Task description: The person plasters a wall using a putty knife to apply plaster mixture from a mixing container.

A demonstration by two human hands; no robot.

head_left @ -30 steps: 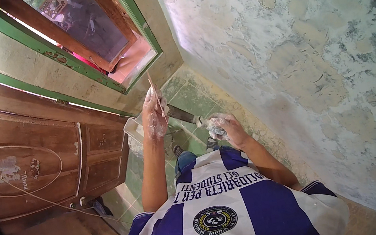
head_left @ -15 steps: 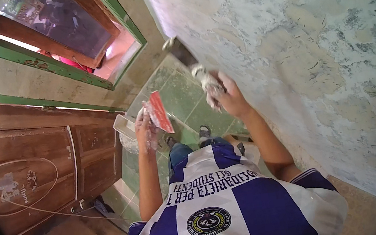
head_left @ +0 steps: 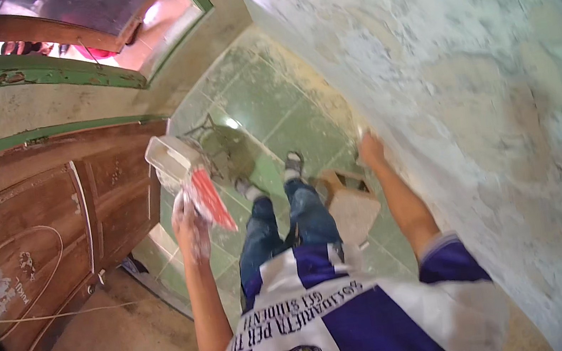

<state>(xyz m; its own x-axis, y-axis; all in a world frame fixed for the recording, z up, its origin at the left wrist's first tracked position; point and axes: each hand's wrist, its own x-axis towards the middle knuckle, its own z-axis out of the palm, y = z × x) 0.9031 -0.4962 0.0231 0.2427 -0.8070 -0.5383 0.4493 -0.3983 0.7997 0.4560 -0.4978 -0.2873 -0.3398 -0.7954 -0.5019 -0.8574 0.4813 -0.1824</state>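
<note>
My left hand, smeared with white, is closed on a red plastic spreader coated with white putty. The spreader is held near a pale rectangular tub that has putty along its sides. My right hand is closed, low beside the patched wall. The putty knife seen in it a moment ago is now mostly hidden; only a small pale bit shows by the fingers. Whether the knife touches the wall, I cannot tell. Rough beige and grey filler patches cover the wall.
A wooden stool or box stands by my legs, between me and the wall. Brown wooden door panels with a looped cable are at the left. A green-framed window is above them. Green floor tiles are dusty.
My right hand has gone from raised in front, knife blade in plain view, to lower down by the wall. My left hand and the spreader have shifted left. The view has tilted.
</note>
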